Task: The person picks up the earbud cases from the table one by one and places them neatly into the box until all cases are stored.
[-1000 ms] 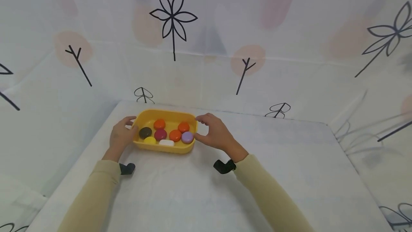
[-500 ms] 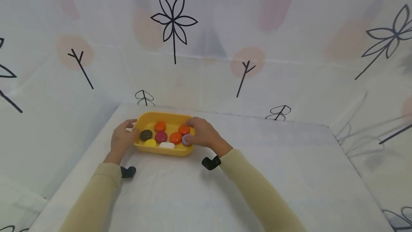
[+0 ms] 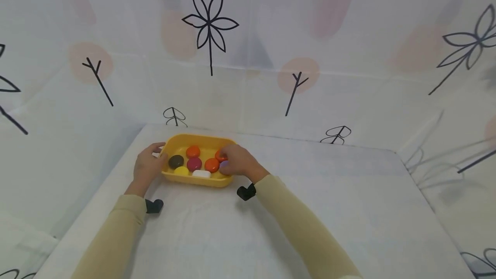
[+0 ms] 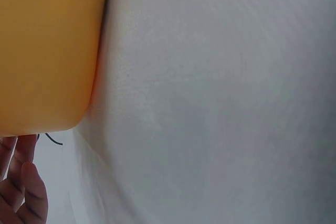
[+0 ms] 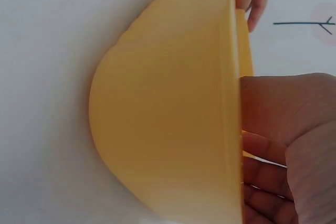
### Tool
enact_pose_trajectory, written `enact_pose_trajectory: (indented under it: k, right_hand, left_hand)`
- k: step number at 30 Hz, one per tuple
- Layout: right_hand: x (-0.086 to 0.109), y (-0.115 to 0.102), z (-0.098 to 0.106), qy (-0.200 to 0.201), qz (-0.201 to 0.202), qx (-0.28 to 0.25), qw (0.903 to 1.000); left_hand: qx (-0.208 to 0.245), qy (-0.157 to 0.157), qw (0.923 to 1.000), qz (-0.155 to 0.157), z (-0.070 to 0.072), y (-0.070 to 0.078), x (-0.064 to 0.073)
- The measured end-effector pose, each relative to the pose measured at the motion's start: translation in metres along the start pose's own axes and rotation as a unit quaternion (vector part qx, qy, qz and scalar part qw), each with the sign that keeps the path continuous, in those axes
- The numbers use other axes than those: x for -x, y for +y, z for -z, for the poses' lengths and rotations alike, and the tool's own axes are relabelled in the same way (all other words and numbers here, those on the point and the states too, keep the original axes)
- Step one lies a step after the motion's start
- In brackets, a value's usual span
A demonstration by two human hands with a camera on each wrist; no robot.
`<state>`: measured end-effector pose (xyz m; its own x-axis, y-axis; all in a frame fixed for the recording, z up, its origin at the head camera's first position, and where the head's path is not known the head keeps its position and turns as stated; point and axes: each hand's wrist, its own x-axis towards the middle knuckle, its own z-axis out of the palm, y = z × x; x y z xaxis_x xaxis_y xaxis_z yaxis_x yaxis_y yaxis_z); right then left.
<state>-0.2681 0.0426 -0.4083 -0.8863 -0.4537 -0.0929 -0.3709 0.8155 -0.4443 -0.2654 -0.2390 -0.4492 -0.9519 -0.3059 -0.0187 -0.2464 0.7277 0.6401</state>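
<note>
A yellow plastic basin rests on the white-covered table, holding several round, glossy, pebble-like pieces. My left hand grips the basin's left end, thumb by the rim; in the left wrist view its curled fingers show past the basin's end. Over the right rim reaches my right hand, its thumb and fingertips about a purple round piece, which they largely cover. Just behind that lies a partly hidden orange piece. In the right wrist view the basin wall hides my right fingertips.
Also in the basin are orange, maroon, dark grey, yellow and white pieces. Patterned cloth hangs behind the table and at its sides. The table's back edge runs close behind the basin.
My right hand has moved left from the basin's right rim into the basin, down over the purple piece. The left hand has stayed at the left end.
</note>
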Motion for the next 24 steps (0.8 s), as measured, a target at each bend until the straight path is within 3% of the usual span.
enact_pose_trajectory:
  k: [12,24]
  right_hand:
    - [-0.0095,0.0032,-0.0034,-0.011,-0.005,0.040,0.9991]
    - [-0.0112,0.0029,-0.0085,-0.008,0.024,0.082,0.9963]
  left_hand:
    - [-0.009,-0.005,0.9998,0.015,-0.0007,0.0005,-0.0026]
    - [-0.006,0.003,0.9998,0.018,-0.0036,-0.0015,-0.0023]
